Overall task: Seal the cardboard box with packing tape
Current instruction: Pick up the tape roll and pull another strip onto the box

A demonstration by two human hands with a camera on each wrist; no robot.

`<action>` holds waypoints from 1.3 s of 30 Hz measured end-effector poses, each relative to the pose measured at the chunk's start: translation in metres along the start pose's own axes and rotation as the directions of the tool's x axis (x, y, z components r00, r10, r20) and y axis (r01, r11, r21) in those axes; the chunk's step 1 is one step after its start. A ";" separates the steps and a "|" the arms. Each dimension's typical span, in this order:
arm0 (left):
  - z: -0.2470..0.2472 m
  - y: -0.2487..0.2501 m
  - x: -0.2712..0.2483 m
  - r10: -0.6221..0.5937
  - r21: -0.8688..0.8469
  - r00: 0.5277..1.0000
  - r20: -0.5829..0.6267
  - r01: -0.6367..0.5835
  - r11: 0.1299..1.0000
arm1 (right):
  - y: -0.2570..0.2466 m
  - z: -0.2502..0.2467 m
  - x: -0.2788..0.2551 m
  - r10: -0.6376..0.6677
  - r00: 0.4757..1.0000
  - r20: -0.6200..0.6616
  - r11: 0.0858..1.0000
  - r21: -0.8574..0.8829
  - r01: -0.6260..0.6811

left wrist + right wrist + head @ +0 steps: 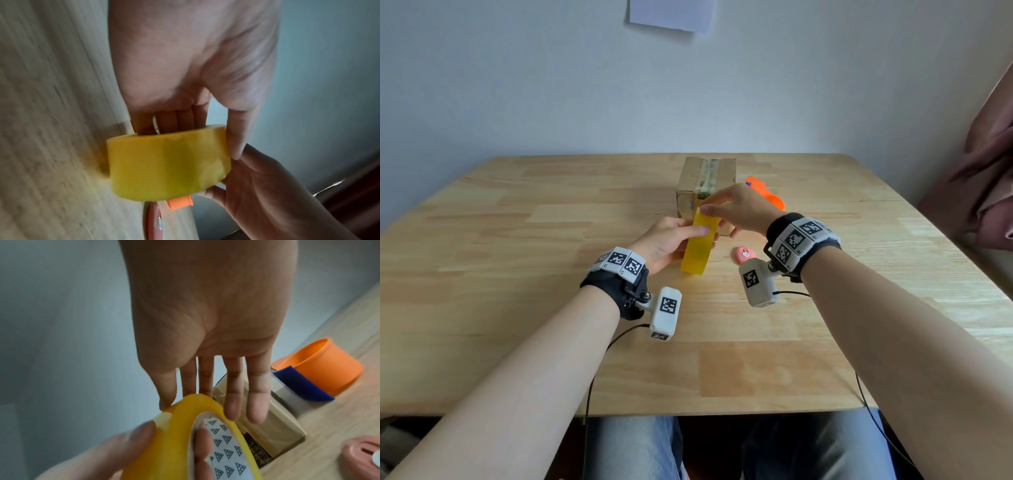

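Note:
My left hand grips a yellow roll of packing tape, standing on edge on the table in front of the cardboard box. In the left wrist view the fingers go through the roll's core and the thumb presses its outer side. My right hand reaches over the roll's top; thumb and forefinger pinch at the loose tape end, while the other fingers stay straight. The box is closed, with a strip of clear tape along its top seam.
An orange tape dispenser with a blue blade guard sits just right of the box. A small pink cutter lies on the wooden table under my right wrist. A wall stands close behind the table.

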State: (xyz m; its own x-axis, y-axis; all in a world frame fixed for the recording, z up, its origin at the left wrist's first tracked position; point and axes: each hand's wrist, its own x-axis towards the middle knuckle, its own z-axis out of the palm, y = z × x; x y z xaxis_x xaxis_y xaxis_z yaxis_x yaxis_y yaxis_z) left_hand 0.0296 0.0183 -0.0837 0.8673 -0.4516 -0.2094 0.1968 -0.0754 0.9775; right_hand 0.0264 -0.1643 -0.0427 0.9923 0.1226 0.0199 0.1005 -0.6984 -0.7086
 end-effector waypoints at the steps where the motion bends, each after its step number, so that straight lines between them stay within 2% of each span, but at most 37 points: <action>1: 0.001 0.000 0.001 -0.001 0.011 1.000 0.004 0.001 1.000 | 0.000 -0.003 -0.002 0.002 1.000 -0.006 1.000 0.008 -0.001; 8: 0.005 0.002 0.009 -0.026 0.095 0.997 -0.066 0.032 0.995 | -0.005 -0.012 -0.007 0.005 1.000 -0.011 1.000 -0.009 -0.005; 14: 0.003 0.002 0.010 -0.019 0.125 0.996 -0.082 0.030 0.992 | -0.010 -0.010 -0.005 0.027 0.999 0.047 0.999 -0.036 -0.026; 22: 0.005 0.003 0.010 -0.030 0.138 0.997 -0.077 0.041 0.990 | -0.017 -0.018 -0.006 0.055 0.996 0.069 0.985 -0.169 -0.042; 27: 0.003 0.001 0.011 -0.036 0.152 0.997 -0.071 0.047 0.987 | -0.016 -0.016 -0.006 0.068 0.992 0.105 0.985 -0.165 -0.050; 34: 0.002 -0.001 0.017 -0.032 0.146 0.996 -0.089 0.045 0.988 | -0.014 -0.016 -0.006 0.069 0.994 0.088 0.994 -0.087 -0.062; 39: 0.002 -0.001 0.019 -0.042 0.147 0.995 -0.091 0.055 0.988 | -0.016 -0.017 -0.006 0.081 0.992 0.100 0.993 -0.092 -0.072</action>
State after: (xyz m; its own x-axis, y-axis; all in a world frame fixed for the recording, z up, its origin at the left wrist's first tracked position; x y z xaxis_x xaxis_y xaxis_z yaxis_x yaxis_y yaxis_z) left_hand 0.0450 0.0085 -0.0884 0.8964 -0.3648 -0.2517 0.1751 -0.2300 0.9573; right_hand 0.0197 -0.1661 -0.0196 0.9848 0.1353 -0.1087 0.0348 -0.7676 -0.6399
